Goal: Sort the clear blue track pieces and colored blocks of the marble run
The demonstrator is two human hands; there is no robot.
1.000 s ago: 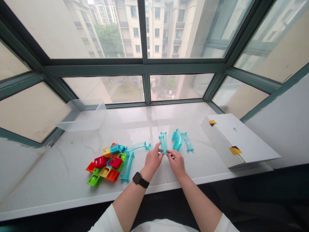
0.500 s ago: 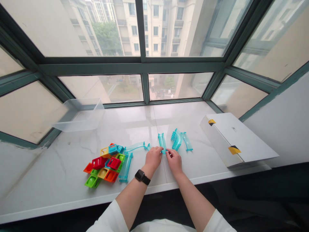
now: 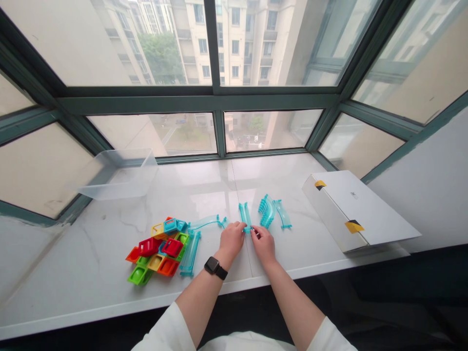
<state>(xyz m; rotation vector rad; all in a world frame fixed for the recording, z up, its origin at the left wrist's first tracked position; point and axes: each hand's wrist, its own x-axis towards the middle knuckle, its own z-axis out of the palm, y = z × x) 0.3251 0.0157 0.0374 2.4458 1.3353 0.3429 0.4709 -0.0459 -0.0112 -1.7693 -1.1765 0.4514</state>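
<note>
Okay, closest to you, your left hand (image 3: 231, 241) and right hand (image 3: 263, 245) meet at the lower end of a clear teal track piece (image 3: 245, 217), which lies lengthwise, pointing away from you, on the marble windowsill (image 3: 73, 263). Your right fingertips (image 3: 255, 232) are pinched closed on that end from the right, and your left fingers (image 3: 238, 227) curl in against it from the other side. Your fingers hide the very end of the piece, so you can't see exactly how it's gripped or whether it's lifted off the sill.

A black smartwatch (image 3: 215, 267) sits on your left wrist, and white sleeves (image 3: 164, 329) show at the bottom edge of the view. To your left, a straight teal track (image 3: 190, 253) lies beside a heap of red, green, orange, yellow and blue blocks (image 3: 157, 251); the heap's overlaps make individual pieces hard to separate. A curved teal track (image 3: 204, 223) lies just beyond.

To your right are a stack of curved tracks (image 3: 266, 211) and a single curved track (image 3: 282, 213). Farther right lies a white box (image 3: 351, 209) with yellow-and-black tape (image 3: 354, 226). Farther left, a clear plastic bin (image 3: 119, 175) stands against the window frame (image 3: 197, 97).
</note>
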